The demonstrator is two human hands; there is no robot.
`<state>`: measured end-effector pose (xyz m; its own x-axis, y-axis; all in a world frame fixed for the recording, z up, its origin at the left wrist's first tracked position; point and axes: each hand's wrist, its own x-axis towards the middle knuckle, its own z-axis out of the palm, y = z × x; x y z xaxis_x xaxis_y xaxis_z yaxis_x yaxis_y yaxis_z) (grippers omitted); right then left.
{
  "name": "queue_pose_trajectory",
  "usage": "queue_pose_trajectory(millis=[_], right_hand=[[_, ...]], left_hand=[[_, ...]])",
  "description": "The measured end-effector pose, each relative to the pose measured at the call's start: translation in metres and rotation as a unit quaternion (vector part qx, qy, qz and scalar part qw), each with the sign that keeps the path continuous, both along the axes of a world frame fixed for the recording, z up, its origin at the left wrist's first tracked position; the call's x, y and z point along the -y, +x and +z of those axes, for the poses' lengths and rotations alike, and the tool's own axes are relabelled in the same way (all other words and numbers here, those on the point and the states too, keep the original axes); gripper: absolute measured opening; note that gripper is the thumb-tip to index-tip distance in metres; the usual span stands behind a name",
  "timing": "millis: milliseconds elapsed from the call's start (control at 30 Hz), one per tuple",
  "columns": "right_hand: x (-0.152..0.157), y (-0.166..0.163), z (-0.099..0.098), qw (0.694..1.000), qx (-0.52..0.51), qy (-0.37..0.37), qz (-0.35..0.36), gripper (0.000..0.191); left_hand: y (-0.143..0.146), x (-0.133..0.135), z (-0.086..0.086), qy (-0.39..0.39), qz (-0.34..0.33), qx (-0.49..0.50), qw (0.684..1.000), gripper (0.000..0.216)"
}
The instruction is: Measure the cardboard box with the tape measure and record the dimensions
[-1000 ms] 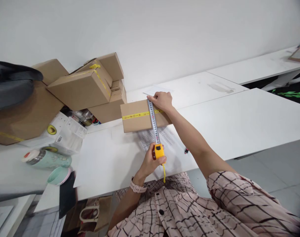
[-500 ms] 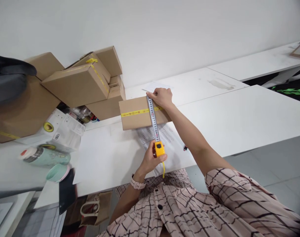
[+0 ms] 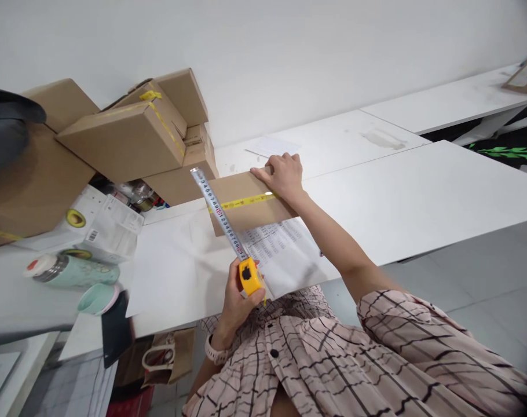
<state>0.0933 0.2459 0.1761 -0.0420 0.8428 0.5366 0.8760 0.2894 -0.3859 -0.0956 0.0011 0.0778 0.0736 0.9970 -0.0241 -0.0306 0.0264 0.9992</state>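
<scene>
Gripping the yellow tape measure (image 3: pixel 250 277) tight, the left hand (image 3: pixel 237 296) hovers just off the near edge of the desk (image 3: pixel 420 202), fingers wrapped firmly round the case. Out of it runs the steel blade (image 3: pixel 218 211), stretched up and to the left, its free tip in the air just off the left end of the cardboard box (image 3: pixel 246 202) and not hooked on anything that can be seen. The right hand (image 3: pixel 281 175) lies flat on the far right part of the box, fingers spread and pressing down, gripping nothing. The box lies across the desk with its long axis running left to right, a strip of yellow tape (image 3: pixel 241 202) along that same line. So the blade slants across the box's left end rather than lying along its length or squarely across it; the box lies up and to the right of the left hand's fingers, and the right hand is the one already on it. Beneath the box's near edge, a printed sheet (image 3: pixel 281 252) is spread on the desk. Off to the left, a stack of boxes (image 3: pixel 128 139), a mint flask (image 3: pixel 72 272) lying on its side, and a cup (image 3: pixel 97 298) just beside it.
</scene>
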Motion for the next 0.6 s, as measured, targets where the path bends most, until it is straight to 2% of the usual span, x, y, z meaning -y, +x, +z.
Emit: queue_pose_trajectory(millis=[67, 167, 267, 333, 433, 533, 600], right_hand=[[0.027, 0.002, -0.021, 1.0, -0.004, 0.012, 0.007, 0.052], [0.066, 0.009, -0.057, 0.999, -0.002, 0.0, 0.047, 0.049], [0.094, 0.022, -0.074, 0.993, -0.043, -0.008, 0.106, 0.05], [0.106, 0.034, -0.067, 0.986, -0.128, -0.001, 0.107, 0.059], [0.117, 0.053, -0.041, 0.968, -0.235, -0.021, 0.083, 0.067], [0.125, 0.068, -0.024, 0.961, -0.262, -0.047, 0.077, 0.058], [0.131, 0.072, -0.028, 0.958, -0.28, -0.035, 0.046, 0.052]], left_hand=[[-0.009, 0.015, -0.001, -0.019, 0.007, -0.027, 0.999, 0.074], [-0.014, 0.031, 0.002, -0.06, -0.022, -0.104, 0.993, 0.076], [-0.013, 0.037, 0.007, -0.072, -0.069, -0.211, 0.972, 0.081], [-0.009, 0.037, 0.009, -0.071, -0.109, -0.267, 0.955, 0.083], [-0.002, 0.034, 0.009, -0.06, -0.163, -0.321, 0.931, 0.083], [0.005, 0.029, 0.007, -0.032, -0.196, -0.348, 0.916, 0.084], [0.007, 0.027, 0.006, -0.028, -0.204, -0.349, 0.914, 0.085]])
